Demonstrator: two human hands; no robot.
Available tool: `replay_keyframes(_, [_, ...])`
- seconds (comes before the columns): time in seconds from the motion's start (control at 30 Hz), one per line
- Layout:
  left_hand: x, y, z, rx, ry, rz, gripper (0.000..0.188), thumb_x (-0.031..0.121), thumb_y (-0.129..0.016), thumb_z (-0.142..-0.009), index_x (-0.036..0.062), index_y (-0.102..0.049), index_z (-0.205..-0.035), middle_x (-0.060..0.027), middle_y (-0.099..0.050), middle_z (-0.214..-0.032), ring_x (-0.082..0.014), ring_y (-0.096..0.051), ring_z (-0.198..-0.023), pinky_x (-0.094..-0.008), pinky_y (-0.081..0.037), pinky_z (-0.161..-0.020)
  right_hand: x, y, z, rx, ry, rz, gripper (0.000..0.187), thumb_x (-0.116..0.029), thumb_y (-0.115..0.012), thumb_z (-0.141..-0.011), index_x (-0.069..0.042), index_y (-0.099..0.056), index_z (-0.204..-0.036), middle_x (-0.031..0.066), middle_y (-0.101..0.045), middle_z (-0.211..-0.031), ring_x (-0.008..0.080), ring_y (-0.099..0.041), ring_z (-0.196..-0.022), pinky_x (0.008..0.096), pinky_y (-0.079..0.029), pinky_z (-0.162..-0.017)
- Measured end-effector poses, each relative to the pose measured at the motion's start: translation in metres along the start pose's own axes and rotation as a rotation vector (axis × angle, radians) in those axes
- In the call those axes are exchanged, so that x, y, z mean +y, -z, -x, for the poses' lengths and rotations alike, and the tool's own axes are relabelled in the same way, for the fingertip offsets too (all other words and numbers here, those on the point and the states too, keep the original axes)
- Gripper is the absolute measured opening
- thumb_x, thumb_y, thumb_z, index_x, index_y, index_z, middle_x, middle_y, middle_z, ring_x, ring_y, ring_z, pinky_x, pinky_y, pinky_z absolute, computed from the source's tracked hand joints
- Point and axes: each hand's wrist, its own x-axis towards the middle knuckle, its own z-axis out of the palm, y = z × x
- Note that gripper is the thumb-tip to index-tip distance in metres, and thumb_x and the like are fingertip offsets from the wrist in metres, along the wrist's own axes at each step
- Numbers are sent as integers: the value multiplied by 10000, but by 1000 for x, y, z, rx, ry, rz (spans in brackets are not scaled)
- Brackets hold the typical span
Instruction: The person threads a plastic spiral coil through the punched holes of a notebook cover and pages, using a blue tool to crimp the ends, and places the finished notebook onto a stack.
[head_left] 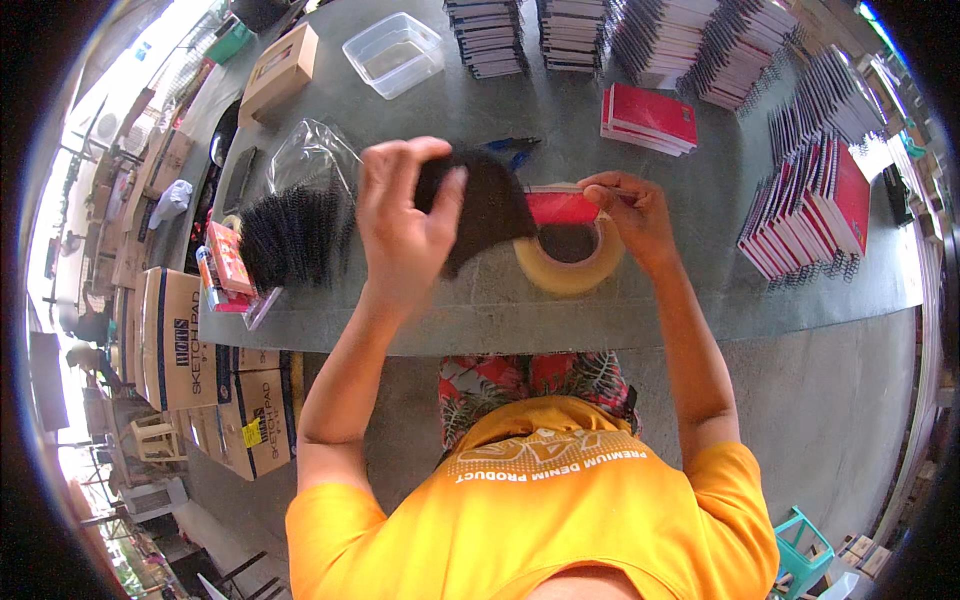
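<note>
At the near middle of the grey table, my right hand (632, 212) pinches the upper right edge of a red-covered notebook (560, 207). To its left a dark, stiff cover or sheet (485, 215) stands raised and bent, smeared by motion; whether it belongs to the notebook, I cannot tell. My left hand (400, 205) is in front of that sheet's left side, thumb and fingers apart and curved. A roll of yellowish clear tape (572, 272) lies just below the notebook. Behind them lie blue-handled pliers (515, 152).
Black spiral coils (300, 235) lie at left beside crumpled clear plastic (312, 155) and small boxes (228, 262). A clear tub (393, 55) and a cardboard box (280, 72) stand behind. Spiral notebooks (805, 225) line the right, near loose red notebooks (648, 118). Cartons (180, 340) stand left.
</note>
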Motion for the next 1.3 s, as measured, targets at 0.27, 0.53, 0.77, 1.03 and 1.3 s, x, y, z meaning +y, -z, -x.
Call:
replay_keyframes(0.27, [10, -7, -16, 38, -5, -55, 276, 54, -698, -705, 77, -628, -971, -123, -572, -901, -290, -551, -934, -341, -453, -789, 3, -2, 1, -7, -33, -59, 168, -170, -660, -838, -41, -679, -943, -38, -633, -804, 25, -531, -708, 178, -424, -622])
replay_keyframes(0.53, [15, -17, -16, -242, 3, -8, 256, 60, -700, -706, 80, -640, -954, -115, -572, -894, -278, -565, -898, -351, -458, -794, 2, -3, 3, -5, -2, -23, 151, -130, -655, -837, -40, -673, -957, -29, -637, -803, 30, -550, -748, 184, -442, -638])
replay_keyframes(0.77, [19, -28, -30, -19, -57, 36, 268, 51, -671, -725, 91, -622, -985, -110, -547, -921, -283, -548, -925, -371, -464, -795, 18, 0, 7, -25, 77, -71, 201, -63, -659, -815, -45, -644, -1015, -26, -633, -871, 43, -549, -784, 203, -453, -683])
replay_keyframes(1.03, [21, -38, -30, 0, -45, 39, 304, 37, -706, -689, 94, -640, -980, -108, -579, -929, -263, -558, -919, -345, -469, -788, 15, 1, 8, -47, -17, -89, 221, -41, -652, -810, -35, -636, -1031, -17, -632, -883, 58, -550, -780, 216, -467, -690])
replay_keyframes(1.3, [32, -48, -35, -126, -130, 63, 243, 35, -683, -712, 85, -648, -947, -113, -579, -904, -286, -569, -862, -354, -468, -780, 26, 1, 10, -109, 61, -194, 258, -117, -621, -850, -22, -615, -1090, 35, -653, -972, 91, -573, -889, 253, -469, -794])
